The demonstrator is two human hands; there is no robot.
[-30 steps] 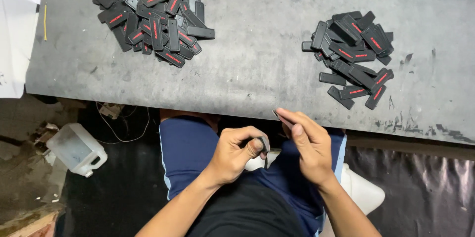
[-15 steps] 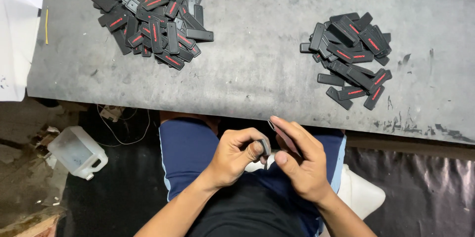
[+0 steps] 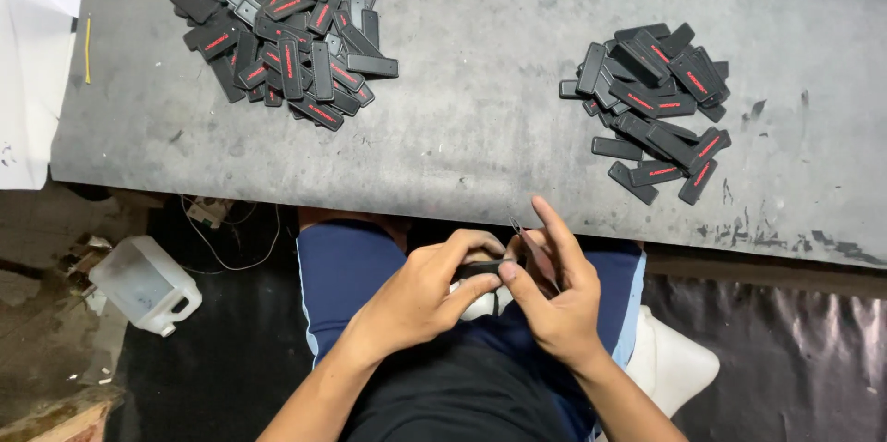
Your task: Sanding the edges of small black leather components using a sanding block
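My left hand (image 3: 427, 292) and my right hand (image 3: 547, 299) meet over my lap, just below the table's front edge. Both pinch one small black flat piece (image 3: 480, 268) between fingers and thumbs. A thin pointed metal tool (image 3: 522, 234) sticks up along my right index finger. On the grey table (image 3: 480, 119) lie two heaps of black rectangular tags with red markings: a large one (image 3: 282, 31) at the far left and a smaller one (image 3: 651, 105) at the right.
A white plastic jug (image 3: 148, 285) lies on the floor at the left beside loose wires (image 3: 222, 220). White paper (image 3: 32, 63) hangs over the table's left end. I sit on a white seat (image 3: 674, 363), with crinkled black sheeting (image 3: 795, 350) at the right.
My right hand has closed in against my left hand, its fingers now curled onto the black piece. The heaps on the table have not moved.
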